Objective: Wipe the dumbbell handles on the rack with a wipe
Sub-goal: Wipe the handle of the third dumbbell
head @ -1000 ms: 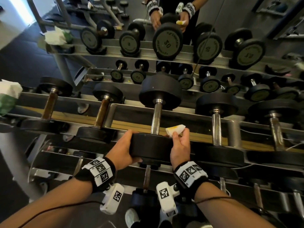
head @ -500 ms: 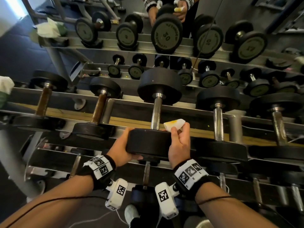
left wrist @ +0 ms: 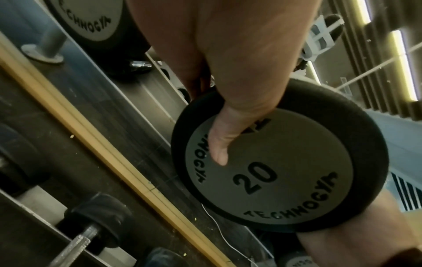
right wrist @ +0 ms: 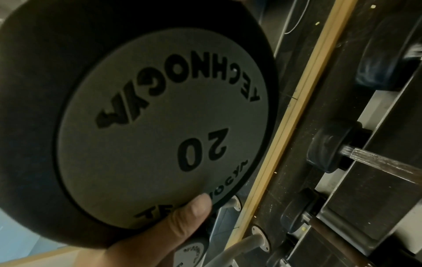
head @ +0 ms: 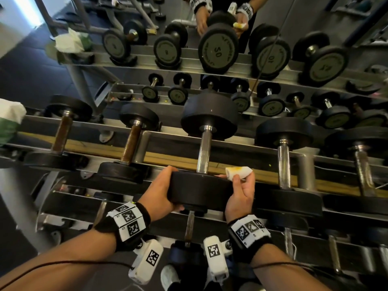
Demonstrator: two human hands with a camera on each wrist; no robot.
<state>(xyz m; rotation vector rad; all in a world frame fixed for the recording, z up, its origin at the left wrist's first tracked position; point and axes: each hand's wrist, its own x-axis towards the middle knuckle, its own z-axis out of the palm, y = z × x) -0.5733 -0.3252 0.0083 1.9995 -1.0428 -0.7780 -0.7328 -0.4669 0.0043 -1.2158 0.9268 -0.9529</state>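
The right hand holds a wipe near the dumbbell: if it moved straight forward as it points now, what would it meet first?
Probably the yellow rail of the rack, just beyond the wipe in the right hand. The handle lies left of that line. Depth is uncertain.

Gym: dumbbell rack (head: pixel 231 162), wall mirror (head: pixel 283 9).

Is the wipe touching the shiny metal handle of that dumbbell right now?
No, the wipe sits pinched in the right hand beside the handle, with a clear gap between them.
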